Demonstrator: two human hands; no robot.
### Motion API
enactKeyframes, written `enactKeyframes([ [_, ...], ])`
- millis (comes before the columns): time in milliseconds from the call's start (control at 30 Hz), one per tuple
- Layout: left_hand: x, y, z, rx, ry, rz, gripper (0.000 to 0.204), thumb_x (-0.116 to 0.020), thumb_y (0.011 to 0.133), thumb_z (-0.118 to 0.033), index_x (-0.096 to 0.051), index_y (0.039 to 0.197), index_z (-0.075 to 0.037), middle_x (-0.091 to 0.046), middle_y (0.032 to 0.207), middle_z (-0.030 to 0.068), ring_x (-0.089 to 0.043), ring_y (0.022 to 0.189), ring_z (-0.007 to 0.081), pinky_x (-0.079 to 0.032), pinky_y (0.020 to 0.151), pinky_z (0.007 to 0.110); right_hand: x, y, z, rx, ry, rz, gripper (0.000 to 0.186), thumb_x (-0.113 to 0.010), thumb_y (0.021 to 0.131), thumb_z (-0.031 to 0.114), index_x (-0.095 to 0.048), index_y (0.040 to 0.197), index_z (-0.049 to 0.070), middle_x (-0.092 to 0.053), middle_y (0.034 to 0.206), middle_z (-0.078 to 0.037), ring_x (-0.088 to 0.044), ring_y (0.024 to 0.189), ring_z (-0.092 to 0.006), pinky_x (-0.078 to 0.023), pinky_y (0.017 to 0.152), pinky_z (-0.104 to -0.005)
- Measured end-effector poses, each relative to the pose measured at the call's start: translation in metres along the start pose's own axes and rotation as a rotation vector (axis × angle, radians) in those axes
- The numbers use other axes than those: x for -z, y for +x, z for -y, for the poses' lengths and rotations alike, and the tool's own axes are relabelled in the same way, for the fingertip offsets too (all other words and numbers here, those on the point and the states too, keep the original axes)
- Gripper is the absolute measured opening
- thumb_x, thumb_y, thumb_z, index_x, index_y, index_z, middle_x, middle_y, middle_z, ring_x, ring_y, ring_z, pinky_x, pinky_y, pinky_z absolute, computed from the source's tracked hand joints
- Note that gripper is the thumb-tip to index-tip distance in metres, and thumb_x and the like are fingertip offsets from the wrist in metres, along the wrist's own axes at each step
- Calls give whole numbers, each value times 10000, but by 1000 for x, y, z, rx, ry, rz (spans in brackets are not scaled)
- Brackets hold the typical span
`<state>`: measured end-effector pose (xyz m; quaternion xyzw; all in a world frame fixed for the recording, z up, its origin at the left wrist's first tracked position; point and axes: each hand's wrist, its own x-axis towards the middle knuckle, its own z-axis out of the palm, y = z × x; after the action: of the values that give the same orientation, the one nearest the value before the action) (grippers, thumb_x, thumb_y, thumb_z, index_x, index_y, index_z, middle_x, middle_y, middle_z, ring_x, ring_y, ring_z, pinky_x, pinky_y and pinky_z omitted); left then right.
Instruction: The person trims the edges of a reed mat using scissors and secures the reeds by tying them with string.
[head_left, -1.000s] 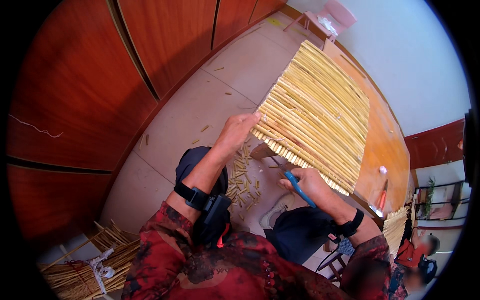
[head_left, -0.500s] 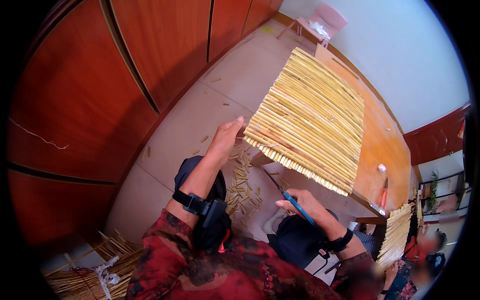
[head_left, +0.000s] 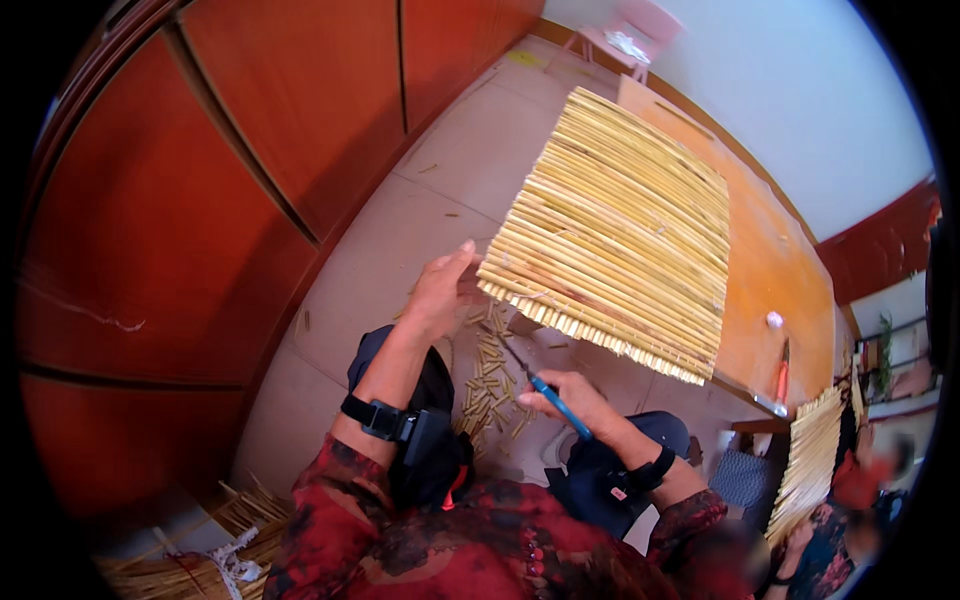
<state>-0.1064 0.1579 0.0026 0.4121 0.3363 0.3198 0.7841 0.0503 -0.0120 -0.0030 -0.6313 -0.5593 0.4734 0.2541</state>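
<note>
Just ahead of left hand [head_left: 436,296] and right hand [head_left: 575,394]: mat [head_left: 610,230], mostly over the table [head_left: 775,270], near edge overhanging toward the hands.
Left hand: thumb up, right beside the mat's left corner. Can't tell if the fingers touch underneath; blurred there.
Right hand: gripping a blue cutter [head_left: 561,404] by its handle, below the near edge and apart from it. Dark tip points up-left, between the hands. Can't tell if the blades are parted.
Progress: my read, assembly looks done, rods packed side by side over the whole face. Trimming looks well along, given the pile of offcuts [head_left: 487,388] on the floor [head_left: 345,240] between the hands.
Left to do: probably tidying; near edge is uneven, and a few pale wisps stick up on the face.
Mat look: straw-yellow, some brown patches, roughly four-sided. Row of short stub ends along the near edge, seemingly a crosswise layer under the top rods.
Right of right hand: orange-handled tool [head_left: 782,378] and small white lump [head_left: 774,320] on the table; second mat [head_left: 806,455] farther out.
Behind left hand, low: stalk bundle [head_left: 190,577], white tie on it.
</note>
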Motion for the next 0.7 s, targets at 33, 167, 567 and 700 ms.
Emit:
enactKeyframes([
  [33,0,-2,-3,12,9,14,410,-398,843,-376,-532,923,4,-578,817,80,-550,721,152,-446,664,280,-4,-6,-5,12,-18,36,319,-602,733,334,-539,723,21,-449,550,-5,-410,513,-78,-352,464,-240],
  [167,-8,-9,-5,30,49,176,367,-454,830,-317,-494,987,13,-572,880,106,-566,746,177,-468,672,292,-14,-39,-22,-71,7,-102,290,-595,746,301,-545,735,16,-467,557,-5,-431,519,-74,-367,468,-226],
  [567,-21,-9,5,35,-65,254,306,-447,834,-196,-465,1011,53,-562,929,160,-579,795,241,-479,731,381,-22,-105,-42,-228,157,-246,282,-602,736,291,-542,743,15,-492,548,-46,-472,519,-102,-394,492,-254],
  [700,-26,-14,5,27,-105,243,315,-418,850,-223,-456,1033,31,-561,929,153,-577,799,256,-472,738,408,-19,-121,-47,-166,137,-341,270,-612,731,267,-542,754,8,-510,574,-65,-477,542,-94,-401,509,-248],
])
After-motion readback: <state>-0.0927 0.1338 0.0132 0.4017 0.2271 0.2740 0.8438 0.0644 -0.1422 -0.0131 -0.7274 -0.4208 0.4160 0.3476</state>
